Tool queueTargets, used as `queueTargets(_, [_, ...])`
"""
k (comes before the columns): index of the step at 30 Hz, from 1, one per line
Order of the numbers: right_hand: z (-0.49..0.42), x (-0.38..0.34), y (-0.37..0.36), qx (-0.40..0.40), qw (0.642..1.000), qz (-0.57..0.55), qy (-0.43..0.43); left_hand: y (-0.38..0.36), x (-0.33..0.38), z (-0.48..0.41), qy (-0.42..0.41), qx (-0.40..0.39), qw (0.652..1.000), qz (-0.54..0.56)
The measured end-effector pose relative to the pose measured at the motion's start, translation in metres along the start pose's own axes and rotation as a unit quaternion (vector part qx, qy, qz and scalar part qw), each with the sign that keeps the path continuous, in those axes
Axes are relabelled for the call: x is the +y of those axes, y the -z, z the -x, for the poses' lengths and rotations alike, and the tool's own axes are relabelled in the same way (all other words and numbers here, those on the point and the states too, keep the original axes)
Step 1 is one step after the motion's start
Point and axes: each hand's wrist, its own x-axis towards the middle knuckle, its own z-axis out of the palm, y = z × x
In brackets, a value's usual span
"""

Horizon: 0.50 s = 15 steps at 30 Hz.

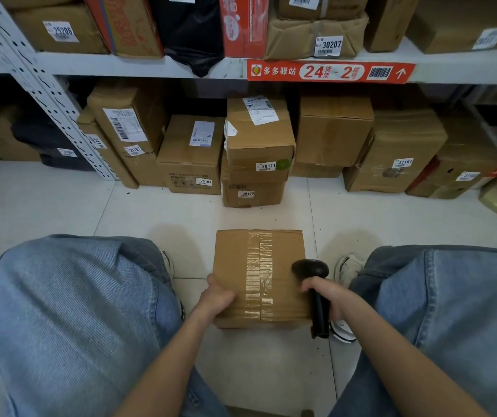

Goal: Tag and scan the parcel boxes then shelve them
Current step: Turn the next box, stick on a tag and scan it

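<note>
Shelf: a white metal shelving rack stands ahead, with a red label strip on its edge reading 24 and 2.
Upper shelf load: the brown carton tagged 25206, a black plastic bag, a red printed carton and the crumpled carton tagged 30207 are packed side by side.
Under the shelf: more brown cartons stand on the white tiled floor. The carton tagged 30111 sits on the carton tagged 30105, and the carton tagged 29107 is just to their left.
Parcel: a brown cardboard parcel box, sealed with clear tape, lies on the floor between 2 knees in blue jeans, apart from the shelved row.
Left hand: the left hand grips the box's near left edge, fingers curled over the side.
Right hand: the right hand is wrapped round the handle of a black handheld barcode scanner, whose head hangs over the box's right edge.
Shoe: a white trainer sits just right of the box.
</note>
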Motion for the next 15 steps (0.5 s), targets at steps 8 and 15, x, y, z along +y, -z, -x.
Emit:
queueTargets(8, [0.002, -0.004, 0.002, 0.001, 0.999, 0.049, 0.021, 0.004, 0.001, -0.001, -0.005, 0.021, 0.999, 0.023])
queueTargets(15, [0.014, -0.026, 0.015, 0.013, 0.996, -0.017, 0.091, 0.018, 0.018, 0.003, -0.027, 0.162, 0.986, 0.037])
